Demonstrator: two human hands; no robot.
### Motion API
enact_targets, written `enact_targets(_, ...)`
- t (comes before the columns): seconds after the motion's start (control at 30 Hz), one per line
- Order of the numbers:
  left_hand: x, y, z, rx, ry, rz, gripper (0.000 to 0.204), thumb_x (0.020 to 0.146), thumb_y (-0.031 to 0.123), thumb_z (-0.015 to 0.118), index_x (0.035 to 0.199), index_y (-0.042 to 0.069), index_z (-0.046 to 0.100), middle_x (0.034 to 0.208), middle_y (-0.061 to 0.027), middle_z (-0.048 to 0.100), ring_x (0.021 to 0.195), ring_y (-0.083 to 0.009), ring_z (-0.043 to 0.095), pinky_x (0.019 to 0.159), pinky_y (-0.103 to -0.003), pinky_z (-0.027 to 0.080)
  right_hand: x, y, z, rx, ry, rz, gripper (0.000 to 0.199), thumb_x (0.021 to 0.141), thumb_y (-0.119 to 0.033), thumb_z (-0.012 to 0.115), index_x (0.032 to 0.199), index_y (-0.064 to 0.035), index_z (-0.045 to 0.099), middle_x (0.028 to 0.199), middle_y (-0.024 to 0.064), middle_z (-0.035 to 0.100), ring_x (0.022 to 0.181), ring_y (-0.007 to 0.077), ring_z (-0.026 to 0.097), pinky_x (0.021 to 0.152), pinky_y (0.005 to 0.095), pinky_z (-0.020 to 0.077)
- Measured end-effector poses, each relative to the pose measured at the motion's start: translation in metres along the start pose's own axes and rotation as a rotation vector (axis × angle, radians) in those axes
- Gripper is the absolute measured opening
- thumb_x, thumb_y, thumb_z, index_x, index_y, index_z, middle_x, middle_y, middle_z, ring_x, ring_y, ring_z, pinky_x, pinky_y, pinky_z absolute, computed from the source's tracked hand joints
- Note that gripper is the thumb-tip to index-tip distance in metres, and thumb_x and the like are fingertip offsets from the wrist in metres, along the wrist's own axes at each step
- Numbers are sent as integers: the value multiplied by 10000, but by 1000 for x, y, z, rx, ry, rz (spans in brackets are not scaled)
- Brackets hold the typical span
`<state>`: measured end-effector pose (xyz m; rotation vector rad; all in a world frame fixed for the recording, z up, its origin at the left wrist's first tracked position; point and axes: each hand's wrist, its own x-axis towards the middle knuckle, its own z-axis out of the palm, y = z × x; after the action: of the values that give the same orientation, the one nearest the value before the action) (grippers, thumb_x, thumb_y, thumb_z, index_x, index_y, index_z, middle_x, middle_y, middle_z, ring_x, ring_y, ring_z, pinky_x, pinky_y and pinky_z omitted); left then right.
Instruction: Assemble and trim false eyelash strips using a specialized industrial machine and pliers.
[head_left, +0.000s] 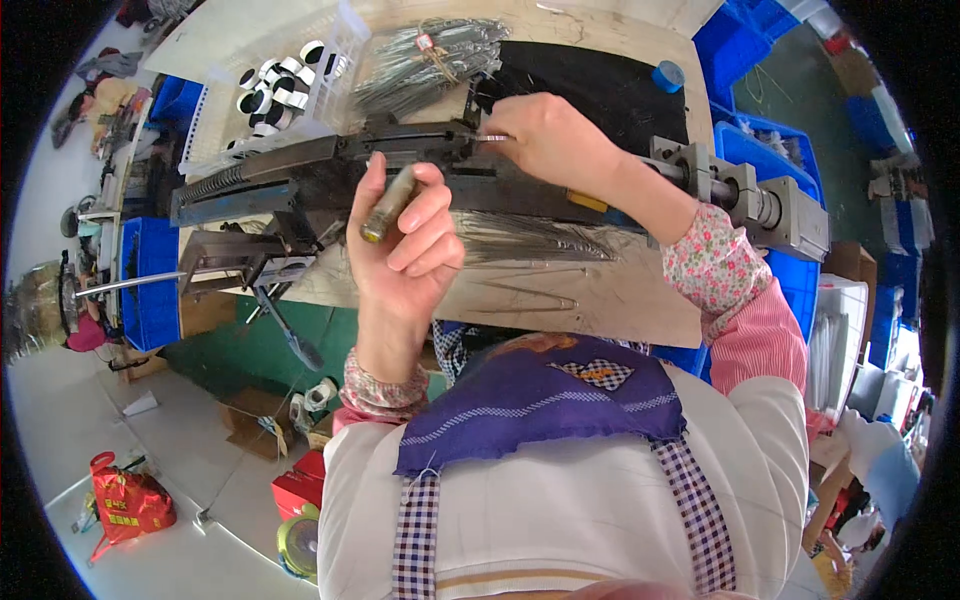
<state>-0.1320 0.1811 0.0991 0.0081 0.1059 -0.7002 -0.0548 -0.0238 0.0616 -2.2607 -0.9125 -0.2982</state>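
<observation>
My left hand (405, 265) is closed round a short, worn metal cylinder (388, 208) with a yellowish lower end, held above the near side of a long dark metal bench fixture (265, 165). At the fixture's middle, my right hand (555, 140) pinches a thin, shiny metal piece (494, 138) whose kind I cannot make out. The fingertips hide part of it. Loose thin metal wires (540, 238) lie along the near side of the fixture, and a long bent wire (530, 292) rests closer to me.
Behind the fixture are a clear plastic basket (210, 125) with several black-and-white rolls, a tied wire bundle (430, 70), a black mat (600, 85) and a round blue object (668, 76). Metal blocks and a cylinder (790, 215) extend right. Blue bins (770, 155) flank the bench.
</observation>
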Motion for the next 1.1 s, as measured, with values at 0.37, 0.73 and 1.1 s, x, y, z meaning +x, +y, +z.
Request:
enact_targets(0.37,5,-17,-75,1655,437,272,248,863,255,655,876,25,563,601,-14,540,479,-82,498,439,-229,391,-5,-32,-6,-239,31,-68,122,792,-129,607,867,-48,660,890,91,635,800,292,638,683,380,528)
enact_targets(0.73,-78,94,-117,874,841,742,317,952,298,540,842,8,603,570,8,464,422,-62,345,388,-229,230,-101,11,12,-561,-196,583,231,914,-243,538,960,-21,488,852,185,582,778,357,627,634,430,523)
enact_targets(1.1,20,-48,-31,1083,102,594,262,1003,278,441,847,77,506,550,59,309,423,-36,254,382,-217,189,-136,-41,-7,-358,-137,388,161,802,-61,542,960,-58,510,890,112,537,816,315,613,630,413,517)
